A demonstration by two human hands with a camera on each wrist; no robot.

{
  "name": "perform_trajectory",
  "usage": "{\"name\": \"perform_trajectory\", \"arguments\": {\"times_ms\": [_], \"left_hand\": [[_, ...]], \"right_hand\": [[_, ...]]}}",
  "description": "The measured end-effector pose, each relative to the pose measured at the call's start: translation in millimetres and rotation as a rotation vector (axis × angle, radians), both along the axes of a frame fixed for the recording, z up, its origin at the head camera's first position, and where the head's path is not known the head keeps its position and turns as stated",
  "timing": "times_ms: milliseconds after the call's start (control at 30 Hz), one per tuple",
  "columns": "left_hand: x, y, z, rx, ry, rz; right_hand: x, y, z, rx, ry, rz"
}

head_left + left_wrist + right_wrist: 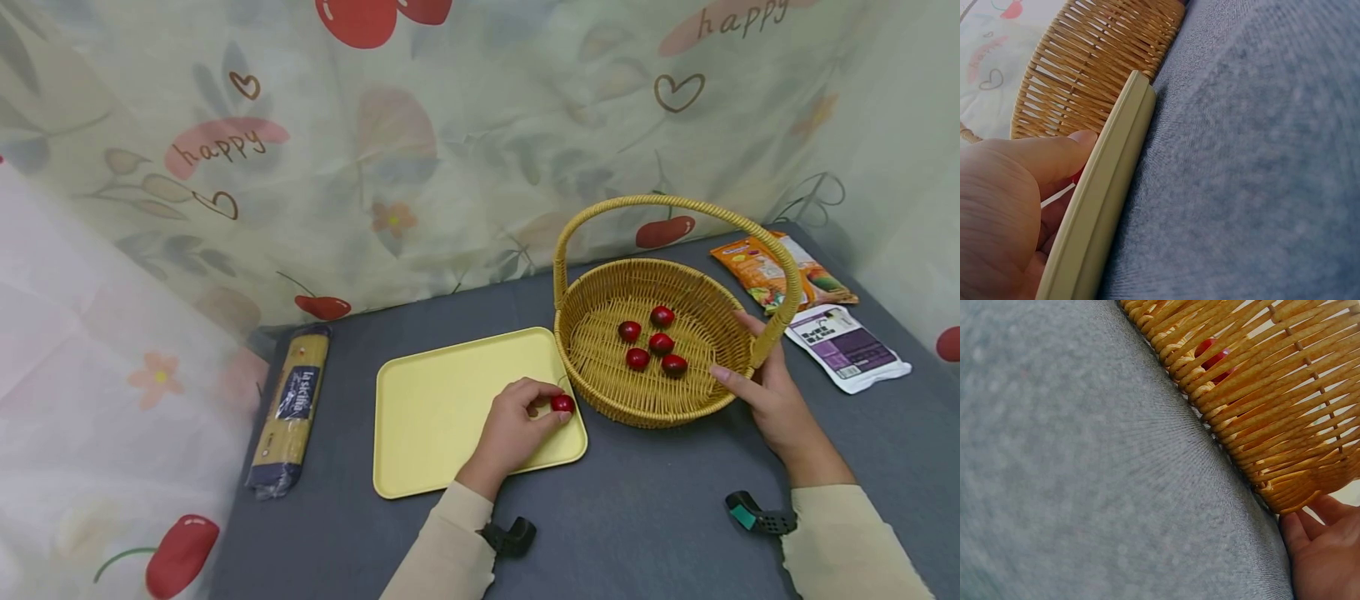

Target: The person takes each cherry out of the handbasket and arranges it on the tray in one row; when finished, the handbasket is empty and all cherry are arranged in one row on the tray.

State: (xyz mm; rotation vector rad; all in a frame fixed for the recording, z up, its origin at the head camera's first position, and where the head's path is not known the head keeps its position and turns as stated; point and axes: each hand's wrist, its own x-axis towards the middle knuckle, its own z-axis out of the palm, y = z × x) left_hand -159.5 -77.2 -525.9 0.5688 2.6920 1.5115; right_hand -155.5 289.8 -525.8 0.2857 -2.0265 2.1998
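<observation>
A dark red cherry (562,403) with a thin stem is between the thumb and fingers of my left hand (517,421), at the right side of the yellow tray (442,408). In the left wrist view, the tray's rim hides most of that cherry. Just right of the tray stands a round wicker basket (592,333) with a tall arched handle. Several red cherries (662,344) lie on its floor. My right hand (776,408) holds the basket's right side near the handle's foot, thumb over the rim and fingers along the outer wall.
A pack of spaghetti (295,408) lies left of the tray. Behind the right hand are an orange snack bag (757,271) and a white and purple pouch (851,346). Printed cloth (465,183) hangs along the back edge of the grey-covered table (637,517).
</observation>
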Motion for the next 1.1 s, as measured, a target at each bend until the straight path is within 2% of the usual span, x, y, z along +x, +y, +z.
{"name": "perform_trajectory", "arguments": {"times_ms": [200, 333, 500, 667, 833, 1100], "left_hand": [[0.2, -0.4, -1.5, -0.004, -0.003, -0.006], [0.0, -0.2, -2.0, 0.025, -0.010, -0.005], [-0.4, 0.2, -2.8, 0.128, -0.011, 0.026], [-0.9, 0.4, -1.8, 0.271, -0.049, 0.108], [-1.8, 1.8, 4.8, 0.429, -0.099, 0.127], [-2.4, 5.1, 27.2, 0.488, -0.082, 0.082]], "right_hand": [[-0.2, 0.5, -1.5, 0.001, -0.002, 0.004], [-0.2, 0.6, -1.7, -0.001, -0.006, 0.004], [0.1, 0.2, -1.1, 0.008, -0.002, -0.001], [0.2, 0.4, -0.6, 0.011, 0.000, -0.005], [0.7, 0.9, -0.4, 0.011, 0.002, -0.005], [1.6, 0.5, 1.7, 0.013, 0.001, 0.003]]}}
